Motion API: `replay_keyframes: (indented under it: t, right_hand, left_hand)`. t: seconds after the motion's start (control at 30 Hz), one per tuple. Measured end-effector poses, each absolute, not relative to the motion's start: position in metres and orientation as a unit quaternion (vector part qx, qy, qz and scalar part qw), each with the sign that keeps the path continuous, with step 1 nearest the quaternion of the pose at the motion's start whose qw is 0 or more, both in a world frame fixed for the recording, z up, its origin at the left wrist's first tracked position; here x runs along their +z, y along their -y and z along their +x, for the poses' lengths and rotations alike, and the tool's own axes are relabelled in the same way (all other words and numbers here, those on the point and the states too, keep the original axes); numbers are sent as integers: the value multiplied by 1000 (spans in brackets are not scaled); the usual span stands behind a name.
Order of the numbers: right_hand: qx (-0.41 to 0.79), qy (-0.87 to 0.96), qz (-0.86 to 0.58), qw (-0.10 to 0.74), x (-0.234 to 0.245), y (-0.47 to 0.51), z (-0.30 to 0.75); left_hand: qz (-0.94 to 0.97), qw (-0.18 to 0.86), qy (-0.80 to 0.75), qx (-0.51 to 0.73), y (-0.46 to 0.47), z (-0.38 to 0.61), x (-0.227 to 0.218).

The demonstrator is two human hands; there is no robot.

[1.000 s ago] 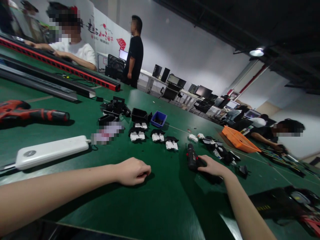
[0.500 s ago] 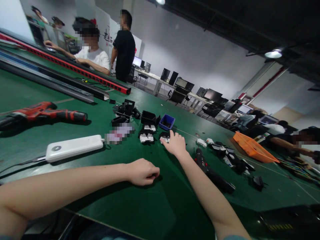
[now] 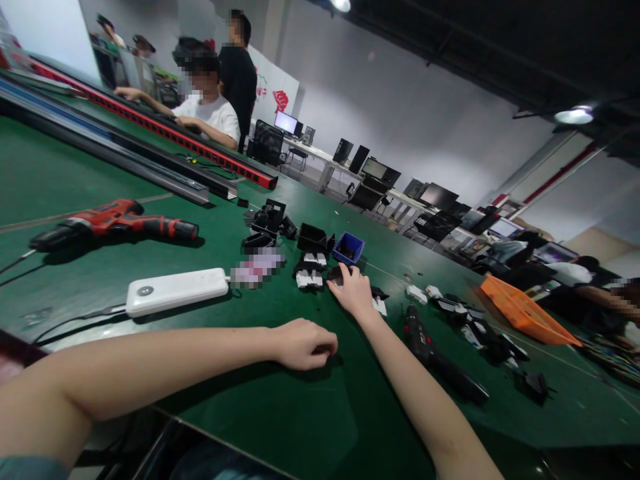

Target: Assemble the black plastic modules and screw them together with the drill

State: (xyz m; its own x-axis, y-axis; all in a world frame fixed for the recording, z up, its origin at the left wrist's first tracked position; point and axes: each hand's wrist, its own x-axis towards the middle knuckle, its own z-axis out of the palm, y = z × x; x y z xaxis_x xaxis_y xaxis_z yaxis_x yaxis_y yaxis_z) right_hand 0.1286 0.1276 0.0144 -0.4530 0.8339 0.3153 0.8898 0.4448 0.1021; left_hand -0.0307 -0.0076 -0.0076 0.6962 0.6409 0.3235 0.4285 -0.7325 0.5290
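Note:
My left hand [image 3: 306,343] rests low over the green table [image 3: 280,413], its fingers curled in. Whatever lies inside that curl, if anything, is hidden. Farther forward, my right hand [image 3: 353,291] has its thumb and fingers closed around a small black part [image 3: 340,274], partly covered by the fingers. Just left of it sit black parts with white pieces [image 3: 309,279]. A blue bin [image 3: 349,248] with small dark contents stands right behind the right hand. Beside the right wrist lies another black-and-white part [image 3: 380,305].
A black power screwdriver [image 3: 440,360] lies right of my right forearm. Leftward are a white power strip [image 3: 177,292] and a red-black drill [image 3: 117,223]. Long metal rails [image 3: 150,167] cross the far left. An orange tray [image 3: 527,310] and more black parts [image 3: 487,333] are at right.
The view has swung left, so the table things sit farther right in the picture. A black-and-white part now shows beside my right wrist, and a black part is under that hand's fingers.

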Motion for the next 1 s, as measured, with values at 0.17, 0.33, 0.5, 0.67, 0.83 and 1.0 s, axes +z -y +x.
replay_keyframes:
  t: [0.17,0.33,0.5,0.67,0.83,1.0]
  right_hand:
    - [-97,863,-445,220,22,-82,150]
    - [-30,891,-390,230,8,-20,162]
    - [46,894,-374,241,-5,1,162]
    - [109,874,-398,257,-6,-4,175]
    - [142,868,-413,234,-9,-5,200]
    - [130,877,-416,200,-3,-5,218]
  left_hand:
    - [684,325,-443,480,-8,-35,-11]
    - [675,398,-439,440,-15,-35,-19]
    - [730,397,-421,364,-15,-32,-20]
    - [680,420,-452,395,-20,-31,-19]
    - [645,417,-471,433,-24,-28,-22]
    - [571,491,-476,455,-27,-26,-23]
